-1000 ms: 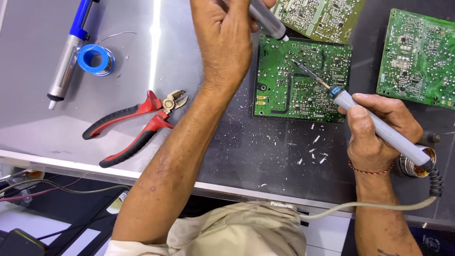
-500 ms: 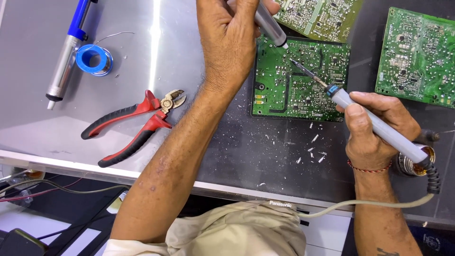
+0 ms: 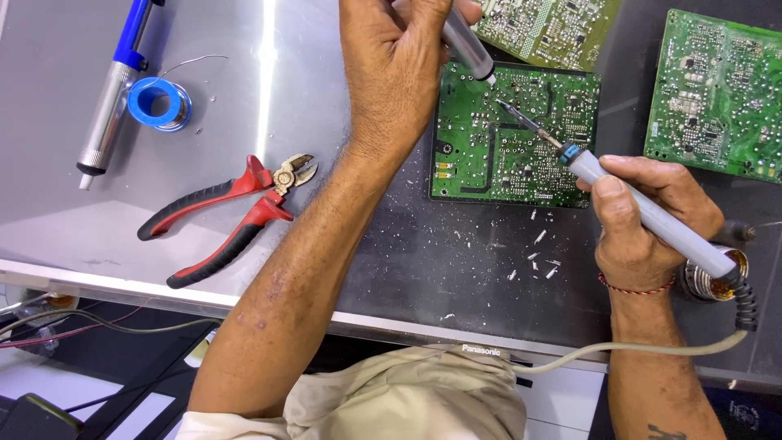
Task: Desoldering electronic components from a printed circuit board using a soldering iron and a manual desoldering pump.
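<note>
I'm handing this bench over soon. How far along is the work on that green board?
Done: clipped lead bits litter the mat below the green board, and the cutters lie set aside. In hand: the right hand holds the soldering iron tip to the board while the left hand holds a grey tool beside it. Left: two other boards lie untouched.

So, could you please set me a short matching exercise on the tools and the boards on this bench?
Things:
1. soldering iron
2. cutting pliers
3. solder spool
4. middle circuit board

Places or states:
A. lying unheld, red and black handles
B. under both tool tips
C. held in the right hand
D. blue, beside the spare desoldering pump

Pairs: 1-C, 2-A, 3-D, 4-B
</note>
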